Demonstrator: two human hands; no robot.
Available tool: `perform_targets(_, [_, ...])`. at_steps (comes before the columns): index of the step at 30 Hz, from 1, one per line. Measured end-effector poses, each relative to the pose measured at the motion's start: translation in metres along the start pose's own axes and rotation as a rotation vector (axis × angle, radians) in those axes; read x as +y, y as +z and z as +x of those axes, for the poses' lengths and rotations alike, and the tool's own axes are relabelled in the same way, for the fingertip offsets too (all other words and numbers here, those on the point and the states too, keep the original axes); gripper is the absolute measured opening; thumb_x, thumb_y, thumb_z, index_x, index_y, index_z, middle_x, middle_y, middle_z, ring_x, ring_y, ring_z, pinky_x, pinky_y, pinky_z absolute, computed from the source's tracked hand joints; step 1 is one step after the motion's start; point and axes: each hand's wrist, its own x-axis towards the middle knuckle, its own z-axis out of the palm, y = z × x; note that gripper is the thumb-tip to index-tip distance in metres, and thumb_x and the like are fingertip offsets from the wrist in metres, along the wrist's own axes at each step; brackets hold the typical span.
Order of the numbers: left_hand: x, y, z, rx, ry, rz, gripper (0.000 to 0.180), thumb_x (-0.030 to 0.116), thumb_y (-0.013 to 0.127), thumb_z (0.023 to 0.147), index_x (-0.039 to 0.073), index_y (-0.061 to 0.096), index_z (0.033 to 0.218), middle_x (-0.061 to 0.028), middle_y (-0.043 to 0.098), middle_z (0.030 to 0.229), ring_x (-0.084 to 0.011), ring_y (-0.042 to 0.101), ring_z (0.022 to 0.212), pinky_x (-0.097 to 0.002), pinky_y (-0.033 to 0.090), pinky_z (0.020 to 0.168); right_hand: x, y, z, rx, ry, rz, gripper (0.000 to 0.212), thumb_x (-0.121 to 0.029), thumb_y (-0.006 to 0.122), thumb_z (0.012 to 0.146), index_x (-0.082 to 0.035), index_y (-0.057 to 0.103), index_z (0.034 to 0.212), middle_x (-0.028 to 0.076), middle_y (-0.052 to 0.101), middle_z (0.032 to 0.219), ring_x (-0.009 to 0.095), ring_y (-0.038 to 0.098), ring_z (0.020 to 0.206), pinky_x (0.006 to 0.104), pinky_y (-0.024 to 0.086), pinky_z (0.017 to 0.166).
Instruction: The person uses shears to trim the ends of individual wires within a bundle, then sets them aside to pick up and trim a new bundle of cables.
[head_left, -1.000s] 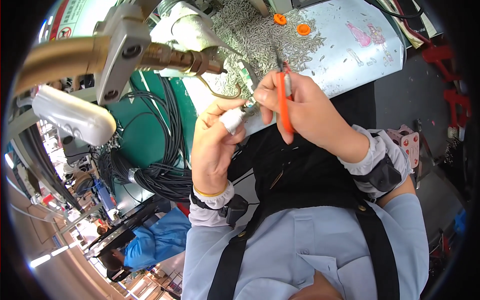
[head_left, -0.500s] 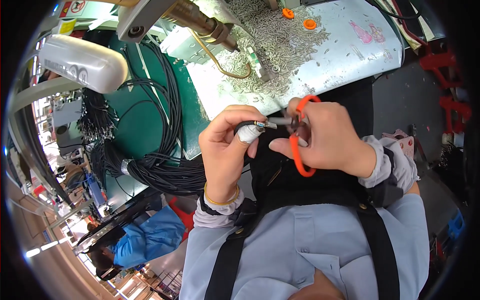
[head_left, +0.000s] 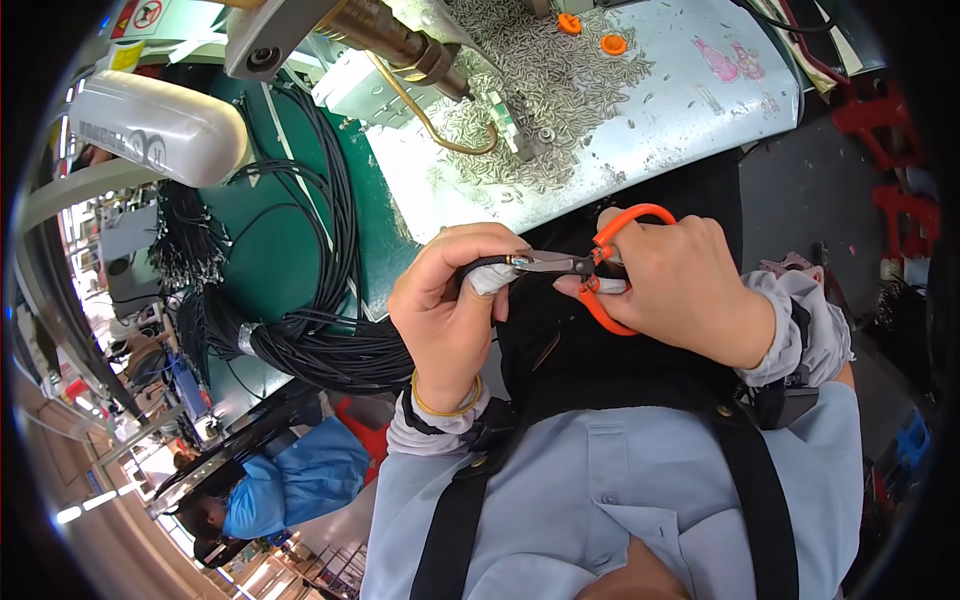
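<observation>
Between the thumb and fingers of my left hand (head_left: 435, 315) I pinch a black cable (head_left: 472, 265), its stripped end with fine wires pointing right. White tape wraps the thumb's tip. My right hand (head_left: 700, 295) is closed around a pair of orange-handled scissors (head_left: 647, 212), fingers in the loops. The blades reach left to the cable's wire end and look touching it; whether they are fully closed on a wire I cannot tell. Both hands are in the air over my black apron, in front of the table edge.
A metal press head (head_left: 400, 50) with a bent brass tube hangs over a pile of small metal pieces (head_left: 560, 90) on a white sheet (head_left: 690, 110). Two orange caps (head_left: 613, 45) lie behind. A bundle of black cables (head_left: 330, 350) is on the left. A person in blue (head_left: 295, 480) sits farther left.
The scissors have turned and come in line with the cable end; their blades now meet its wires. My right hand has shifted slightly right, and the left slightly left.
</observation>
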Motion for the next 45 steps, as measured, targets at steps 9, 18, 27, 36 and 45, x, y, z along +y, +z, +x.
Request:
perform_targets(9, [-0.002, -0.003, -0.002, -0.027, -0.054, -0.038, 0.008, -0.006, 0.051, 0.08, -0.006, 0.057, 0.086, -0.0134, 0.058, 0.086, -0.0061, 0.047, 0.05, -0.0161, 0.035, 0.043, 0.004, 0.001, -0.003, -0.159, -0.001, -0.012, 0.04, -0.039, 0.068, 0.069, -0.003, 0.05, 0.068, 0.006, 0.047, 0.046, 0.026, 0.049, 0.039, 0.0328, 0.039, 0.038])
perform_targets(18, [-0.006, -0.002, 0.002, -0.045, -0.139, -0.156, 0.008, -0.002, 0.054, 0.079, -0.006, 0.055, 0.085, -0.0151, 0.057, 0.087, -0.0104, 0.051, 0.055, -0.0176, 0.04, 0.047, 0.019, 0.021, -0.011, -0.067, 0.036, 0.131, 0.035, -0.03, 0.069, 0.07, -0.002, 0.049, 0.069, 0.01, 0.048, 0.051, 0.027, 0.05, 0.044, 0.0318, 0.04, 0.043])
perform_targets(27, [0.005, -0.027, 0.016, -0.387, -0.087, 0.399, 0.019, 0.0, 0.059, 0.074, -0.001, 0.058, 0.092, -0.0092, 0.058, 0.092, -0.0147, 0.055, 0.087, -0.0236, 0.042, 0.078, 0.031, -0.001, -0.002, 0.061, 0.2, 0.599, 0.038, -0.033, 0.065, 0.074, -0.002, 0.043, 0.069, 0.003, 0.041, 0.057, 0.011, 0.038, 0.048, 0.0233, 0.03, 0.045])
perform_targets(36, [-0.039, -0.178, 0.03, 0.485, -0.209, 1.225, 0.051, 0.027, 0.066, 0.072, 0.001, 0.047, 0.112, -0.0165, 0.053, 0.106, -0.027, 0.053, 0.095, -0.032, 0.042, 0.076, 0.058, 0.012, -0.029, 0.23, 0.2, 0.817, 0.036, -0.034, 0.06, 0.077, -0.004, 0.039, 0.076, 0.002, 0.04, 0.061, 0.009, 0.04, 0.049, 0.0192, 0.032, 0.043])
perform_targets(45, [-0.055, -0.113, 0.055, 0.398, -0.18, 1.414, 0.079, 0.037, 0.062, 0.072, -0.002, 0.024, 0.128, -0.0215, 0.044, 0.12, -0.0385, 0.038, 0.114, -0.0475, 0.025, 0.093, 0.058, 0.019, -0.019, 0.125, 0.18, 0.968, 0.021, -0.019, 0.054, 0.078, -0.004, 0.04, 0.075, 0.004, 0.042, 0.06, 0.009, 0.042, 0.047, 0.0188, 0.033, 0.042])
